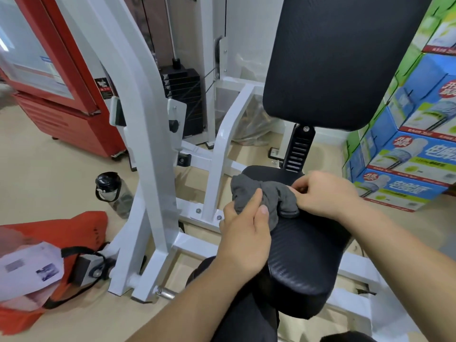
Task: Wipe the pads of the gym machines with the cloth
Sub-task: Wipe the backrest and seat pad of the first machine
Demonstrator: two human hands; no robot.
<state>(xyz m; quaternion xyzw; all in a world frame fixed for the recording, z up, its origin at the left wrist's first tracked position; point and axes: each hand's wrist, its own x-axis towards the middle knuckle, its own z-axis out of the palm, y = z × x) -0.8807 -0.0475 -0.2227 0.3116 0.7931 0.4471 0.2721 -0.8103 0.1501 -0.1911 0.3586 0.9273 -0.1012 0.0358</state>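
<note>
A crumpled grey cloth (271, 197) is bunched up over the far left part of the black seat pad (308, 262) of a white gym machine. My left hand (246, 233) grips the cloth's near side with thumb and fingers. My right hand (323, 193) pinches its right end. Above the seat stands the tall black back pad (345, 58), upright and untouched.
The machine's white frame (148, 144) rises at the left, with a black weight stack (182, 95) behind. A dark water bottle (111, 191) and a red bag (61, 243) lie on the floor at left. A red cabinet (61, 107) stands far left; stacked boxes (414, 144) at right.
</note>
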